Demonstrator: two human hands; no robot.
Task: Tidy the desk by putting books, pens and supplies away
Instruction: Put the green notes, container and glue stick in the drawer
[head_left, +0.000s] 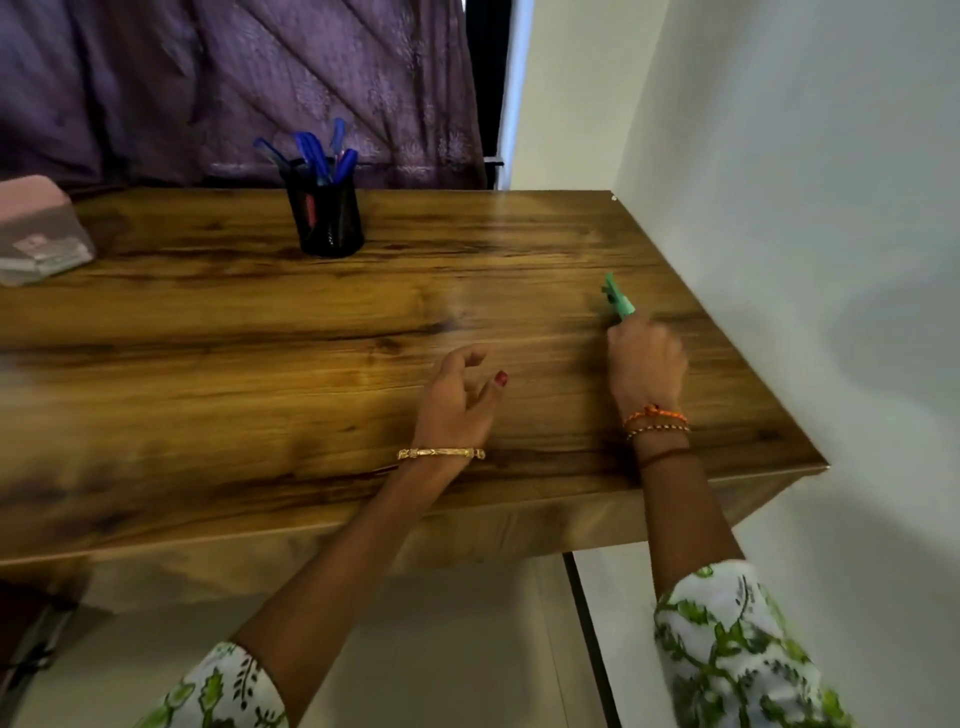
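Observation:
On the right part of the wooden desk (260, 338), my right hand (647, 364) grips a green pen-like object (617, 301) whose far end sticks out beyond my fingers, just above the desktop. My left hand (460, 397) hovers over the middle of the desk with loosely curled fingers and holds nothing. At the back stands a black mesh pen holder (326, 213) with several blue pens (317, 153) upright in it.
A clear plastic box with a pink lid (36, 234) sits at the desk's far left. A white wall (805, 208) runs along the desk's right edge. A purple curtain (234, 78) hangs behind the desk. The front edge is near my forearms.

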